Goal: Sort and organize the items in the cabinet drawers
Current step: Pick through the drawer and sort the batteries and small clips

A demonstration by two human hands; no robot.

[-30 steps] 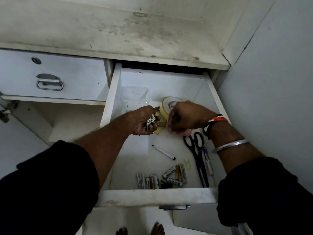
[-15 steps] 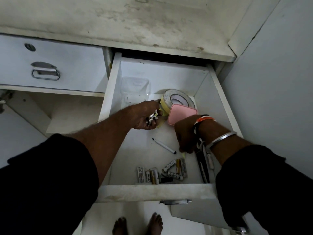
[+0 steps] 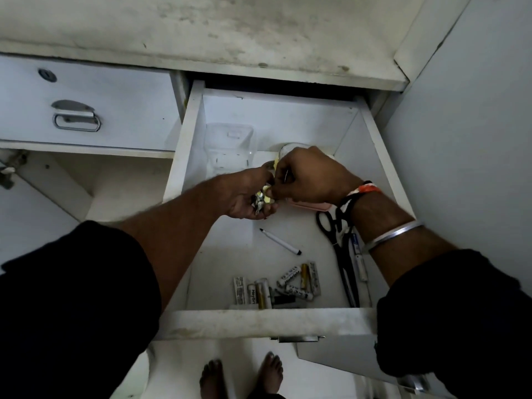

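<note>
The left hand (image 3: 244, 194) cups crumpled scraps (image 3: 259, 200); the right hand (image 3: 311, 177) pinches a yellow bit (image 3: 268, 194) against them. Overfilled, the heap may spill into the drawer (image 3: 184, 156).

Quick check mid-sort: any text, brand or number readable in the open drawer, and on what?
"Hey...": white battery at the drawer front; rest blurred.
Other white batteries: dark print, too blurred to read.
Flat white strip: tiny print, unreadable.
Marker beside the scissors: blue label, unreadable.
Shiny scraps in the left hand: nothing legible.
</note>
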